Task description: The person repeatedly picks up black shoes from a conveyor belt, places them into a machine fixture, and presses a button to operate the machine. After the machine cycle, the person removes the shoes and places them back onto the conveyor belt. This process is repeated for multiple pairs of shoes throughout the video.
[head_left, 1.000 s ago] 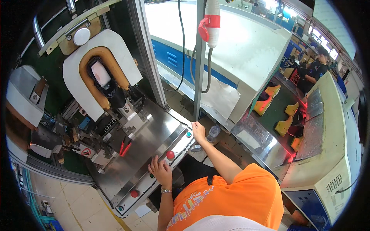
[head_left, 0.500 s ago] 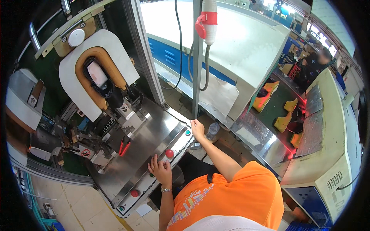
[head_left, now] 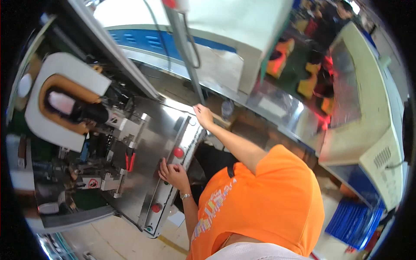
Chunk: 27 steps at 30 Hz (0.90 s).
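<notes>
My left hand (head_left: 173, 174) rests with curled fingers on the steel control panel (head_left: 171, 182) of a shoe machine, just below a round red button (head_left: 178, 152); a thin bracelet is on its wrist. My right hand (head_left: 203, 115) lies on the panel's far corner, beside a slanted metal pole (head_left: 186, 56). Neither hand holds anything. Left of the panel, a black shoe upper (head_left: 89, 113) sits clamped in a brown and white padded cradle (head_left: 47, 125). My orange shirt (head_left: 264, 203) fills the lower right.
Red-handled pliers (head_left: 130, 161) lie on the steel plate. A second red button (head_left: 156, 208) sits lower on the panel. A clear bottle (head_left: 227, 108) stands behind my right hand. Orange shoes (head_left: 308, 84) ride a line at the back right, by a beige cabinet (head_left: 381, 151) and blue crates (head_left: 352, 221).
The view has swung and drawn closer to the machine. Both hands stay where they were on the control panel.
</notes>
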Each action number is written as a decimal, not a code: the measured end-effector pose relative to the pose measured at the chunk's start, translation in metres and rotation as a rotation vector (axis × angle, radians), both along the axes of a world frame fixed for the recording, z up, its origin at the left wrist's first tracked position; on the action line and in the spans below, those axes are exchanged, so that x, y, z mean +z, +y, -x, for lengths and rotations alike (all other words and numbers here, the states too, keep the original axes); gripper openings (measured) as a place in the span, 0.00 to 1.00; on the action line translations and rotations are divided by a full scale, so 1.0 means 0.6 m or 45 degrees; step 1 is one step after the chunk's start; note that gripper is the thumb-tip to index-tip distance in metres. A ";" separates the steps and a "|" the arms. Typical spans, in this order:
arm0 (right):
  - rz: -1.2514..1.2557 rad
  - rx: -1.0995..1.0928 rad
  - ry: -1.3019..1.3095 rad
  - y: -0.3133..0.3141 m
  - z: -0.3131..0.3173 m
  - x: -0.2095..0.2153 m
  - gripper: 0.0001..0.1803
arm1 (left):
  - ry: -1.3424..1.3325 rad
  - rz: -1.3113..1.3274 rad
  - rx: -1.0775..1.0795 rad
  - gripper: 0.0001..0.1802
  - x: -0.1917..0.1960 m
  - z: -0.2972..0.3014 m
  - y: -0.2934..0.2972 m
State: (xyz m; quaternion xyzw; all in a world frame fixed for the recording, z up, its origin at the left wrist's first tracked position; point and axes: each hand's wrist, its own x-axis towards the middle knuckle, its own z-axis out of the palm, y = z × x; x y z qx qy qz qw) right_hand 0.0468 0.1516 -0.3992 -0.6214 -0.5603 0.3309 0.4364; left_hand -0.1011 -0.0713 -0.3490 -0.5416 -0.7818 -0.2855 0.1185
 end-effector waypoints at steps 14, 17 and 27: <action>-0.357 -1.184 -0.216 -0.053 -0.493 -0.076 0.17 | 0.034 -0.031 -0.064 0.10 0.008 -0.011 0.008; 0.120 -1.298 0.447 -0.019 -0.594 -0.081 0.40 | 0.067 -0.037 -0.076 0.11 0.006 -0.010 0.017; -0.042 -1.236 -0.519 0.038 -0.540 -0.059 0.29 | -0.118 -0.007 -0.055 0.08 0.006 0.008 0.008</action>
